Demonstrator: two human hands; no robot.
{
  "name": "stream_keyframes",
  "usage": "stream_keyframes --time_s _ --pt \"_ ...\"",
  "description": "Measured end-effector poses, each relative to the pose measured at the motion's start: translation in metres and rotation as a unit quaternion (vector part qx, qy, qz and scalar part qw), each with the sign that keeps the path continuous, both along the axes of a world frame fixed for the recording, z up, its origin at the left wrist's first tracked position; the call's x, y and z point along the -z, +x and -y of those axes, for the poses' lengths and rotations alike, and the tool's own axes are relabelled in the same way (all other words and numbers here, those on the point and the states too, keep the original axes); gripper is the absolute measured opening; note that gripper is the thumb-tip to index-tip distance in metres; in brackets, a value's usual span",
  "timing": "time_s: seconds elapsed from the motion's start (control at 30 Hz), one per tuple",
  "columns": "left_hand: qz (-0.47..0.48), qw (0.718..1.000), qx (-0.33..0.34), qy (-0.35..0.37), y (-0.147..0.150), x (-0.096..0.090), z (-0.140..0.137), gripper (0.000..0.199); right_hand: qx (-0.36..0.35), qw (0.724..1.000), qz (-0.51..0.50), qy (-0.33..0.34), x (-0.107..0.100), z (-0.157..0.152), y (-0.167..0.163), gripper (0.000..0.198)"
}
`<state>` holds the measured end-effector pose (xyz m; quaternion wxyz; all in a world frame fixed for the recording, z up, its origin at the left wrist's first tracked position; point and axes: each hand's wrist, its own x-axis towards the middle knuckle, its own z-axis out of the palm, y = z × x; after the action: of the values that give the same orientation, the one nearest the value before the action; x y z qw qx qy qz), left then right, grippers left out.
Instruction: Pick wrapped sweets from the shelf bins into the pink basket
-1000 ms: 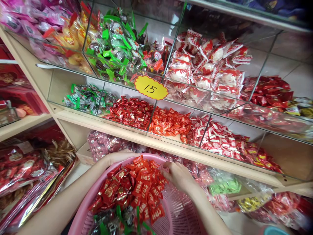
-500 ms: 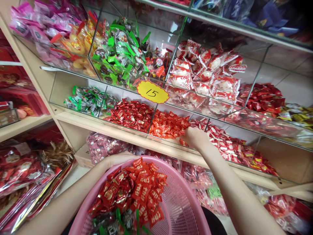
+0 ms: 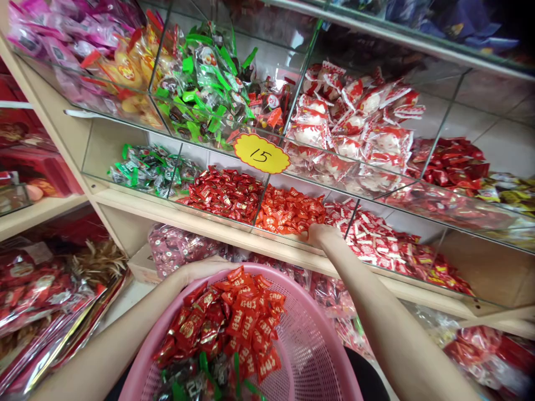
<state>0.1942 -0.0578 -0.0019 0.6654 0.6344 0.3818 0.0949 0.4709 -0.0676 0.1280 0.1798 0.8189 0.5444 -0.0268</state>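
Note:
My left hand point(image 3: 204, 270) is closed on the far left rim of a pink plastic basket point(image 3: 330, 345). Inside the basket lie orange-red wrapped candies point(image 3: 251, 317), darker red wrapped candies point(image 3: 188, 328) and clear-and-green wrapped candies point(image 3: 196, 379). My right hand point(image 3: 321, 235) reaches over the front edge of the lower glass shelf, at the right end of a heap of orange-red wrapped candies point(image 3: 286, 209). Its fingers point away from me and are hidden, so what they hold does not show.
Glass dividers part the heaps: dark red candies point(image 3: 225, 192) to the left, red-and-white candies point(image 3: 376, 234) to the right. A yellow price tag point(image 3: 262, 153) marked 15 hangs above. Bagged goods point(image 3: 179, 250) sit below the wooden shelf edge point(image 3: 209, 223).
My right hand has moved a little left and down among the orange-red candies. My left hand and the basket stay nearly where they were.

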Motion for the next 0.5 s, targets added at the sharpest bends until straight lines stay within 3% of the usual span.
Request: stream_keyframes --time_s 0.3,0.5 --pt "-0.005 1.0 -0.005 -0.016 0.0002 -0.0019 0.0017 0.054 -0.005 1.0 -0.019 0.001 -0.0006 0.0013 0.0004 0.037" --pt "-0.016 1.0 0.004 0.004 0.0005 -0.0041 0.0018 0.055 -0.023 0.998 -0.026 0.043 0.0021 0.0056 0.0041 0.04"
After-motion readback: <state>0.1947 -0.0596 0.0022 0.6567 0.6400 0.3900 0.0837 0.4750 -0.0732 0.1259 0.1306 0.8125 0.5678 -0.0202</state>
